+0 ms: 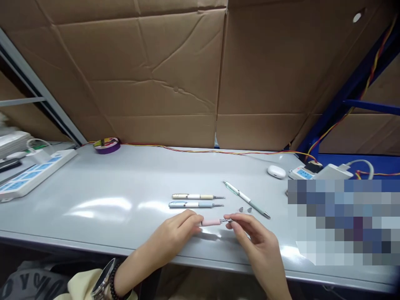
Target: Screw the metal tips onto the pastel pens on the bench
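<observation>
My left hand [178, 231] is closed around the rear of a pink pen [211, 223], held level just above the desk. At the pen's front end, the fingertips of my right hand [254, 237] pinch its small silver tip [230, 221]. A thin metallic section shows between the pink grip and those fingers. Beyond my hands lie a blue-and-white pen [193, 205] and a cream-and-white pen [196, 196], side by side with bare thin front ends. Two small silver cone-shaped tips [245, 209] rest to their right. A green-and-white pen [246, 199] with its tip on lies slanted beside them.
A white earbud case [276, 171] and a power strip with a plugged-in charger [333, 177] are at the right. Another power strip [39, 173] lies at the left, near a purple tape roll [107, 146]. Cardboard [156, 75] walls the back. A pixelated patch hides the right side.
</observation>
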Action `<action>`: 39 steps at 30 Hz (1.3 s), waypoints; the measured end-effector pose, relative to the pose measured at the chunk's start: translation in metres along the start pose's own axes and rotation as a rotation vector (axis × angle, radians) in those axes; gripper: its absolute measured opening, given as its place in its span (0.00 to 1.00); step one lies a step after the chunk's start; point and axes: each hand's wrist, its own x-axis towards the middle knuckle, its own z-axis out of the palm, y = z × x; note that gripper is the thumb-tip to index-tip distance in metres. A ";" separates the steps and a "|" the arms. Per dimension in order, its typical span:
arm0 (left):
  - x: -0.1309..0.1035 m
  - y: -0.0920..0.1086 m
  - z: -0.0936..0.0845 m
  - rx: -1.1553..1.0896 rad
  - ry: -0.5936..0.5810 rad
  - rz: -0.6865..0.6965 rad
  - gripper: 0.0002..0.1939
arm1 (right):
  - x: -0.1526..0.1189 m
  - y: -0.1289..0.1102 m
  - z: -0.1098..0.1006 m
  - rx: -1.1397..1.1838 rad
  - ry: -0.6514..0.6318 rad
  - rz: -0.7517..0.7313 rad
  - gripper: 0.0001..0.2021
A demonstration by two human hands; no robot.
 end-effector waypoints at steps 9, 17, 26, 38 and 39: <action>0.000 0.000 0.000 -0.005 0.029 0.011 0.08 | -0.001 0.007 -0.001 -0.078 0.025 0.035 0.10; 0.001 0.001 -0.001 -0.040 0.016 -0.016 0.10 | 0.000 0.009 -0.001 -0.077 0.069 -0.034 0.07; 0.002 0.002 -0.001 0.011 0.031 0.026 0.08 | -0.001 0.008 0.000 -0.132 -0.024 -0.034 0.08; 0.002 0.003 -0.002 0.028 0.004 0.039 0.08 | 0.002 0.004 -0.003 -0.156 -0.008 -0.209 0.05; 0.002 0.003 -0.002 0.031 0.004 0.044 0.08 | 0.003 0.004 -0.002 -0.158 -0.038 -0.227 0.05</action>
